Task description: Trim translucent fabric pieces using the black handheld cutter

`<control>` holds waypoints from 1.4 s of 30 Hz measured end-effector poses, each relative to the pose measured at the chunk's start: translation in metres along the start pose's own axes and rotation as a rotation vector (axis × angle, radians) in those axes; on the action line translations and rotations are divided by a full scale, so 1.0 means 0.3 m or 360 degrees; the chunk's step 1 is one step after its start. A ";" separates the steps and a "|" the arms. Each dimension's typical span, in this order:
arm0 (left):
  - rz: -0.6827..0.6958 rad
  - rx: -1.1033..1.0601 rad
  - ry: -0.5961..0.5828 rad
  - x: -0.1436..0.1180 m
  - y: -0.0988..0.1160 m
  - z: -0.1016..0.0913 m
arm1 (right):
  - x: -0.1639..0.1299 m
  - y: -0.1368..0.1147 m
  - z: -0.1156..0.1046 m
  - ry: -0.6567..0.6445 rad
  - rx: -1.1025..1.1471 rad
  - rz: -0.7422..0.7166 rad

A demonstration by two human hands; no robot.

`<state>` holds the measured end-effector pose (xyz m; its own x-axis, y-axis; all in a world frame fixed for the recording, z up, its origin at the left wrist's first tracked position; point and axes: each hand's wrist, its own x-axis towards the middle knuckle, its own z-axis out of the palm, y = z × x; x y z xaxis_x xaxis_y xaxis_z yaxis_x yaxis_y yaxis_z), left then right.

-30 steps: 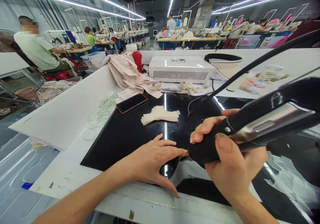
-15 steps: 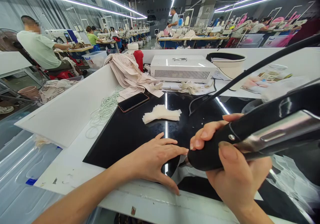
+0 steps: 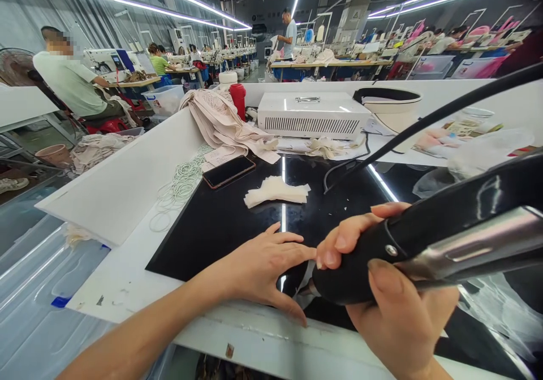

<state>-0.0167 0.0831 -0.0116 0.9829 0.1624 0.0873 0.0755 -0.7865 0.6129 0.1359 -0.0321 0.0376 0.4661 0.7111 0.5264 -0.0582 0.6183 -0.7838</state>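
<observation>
Low in the frame, at the near white edge of the bench (image 3: pixel 127 281): left hand (image 3: pixel 258 267) flat, fingers spread and released, pressing on the glossy black mat (image 3: pixel 220 221) and on a pale fabric piece (image 3: pixel 302 289) that peeps out just beyond its fingertips. Lower right: right hand (image 3: pixel 394 306) clenched around the black handheld tool (image 3: pixel 424 244), grip tight on its rounded black body, thumb laid on top; tool's nose touching or just above the fabric piece beside the left fingertips, cannot tell which. Black cable (image 3: pixel 428 117) rising from mid-frame to the upper right edge.

Centre of the frame, well apart from both hands: small stack of pale fabric pieces (image 3: pixel 276 192) on the mat, with open black surface between it and the hands. Left of the stack: dark phone (image 3: pixel 228 171) at the mat's far left corner, and a heap of white elastic loops (image 3: pixel 180 182) on the white border. Upper centre: white box with vent slots (image 3: pixel 311 115) against the back wall, folded beige cloth (image 3: pixel 218 122) and a red bottle (image 3: pixel 240 98) to its left, a dark-rimmed bowl (image 3: pixel 390 106) to its right. Upper left: a seated person in a light green shirt (image 3: pixel 70 83) at another station.
</observation>
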 end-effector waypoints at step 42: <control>0.0039 0.0427 0.0294 0.022 0.004 -0.023 | 0.076 0.022 -0.082 0.0290 -0.0009 -0.0160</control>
<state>-0.0114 0.0872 -0.0049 0.9396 0.2276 0.2557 0.1180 -0.9165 0.3823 0.1678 -0.0201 0.0361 0.6214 0.5732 0.5342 0.0015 0.6809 -0.7324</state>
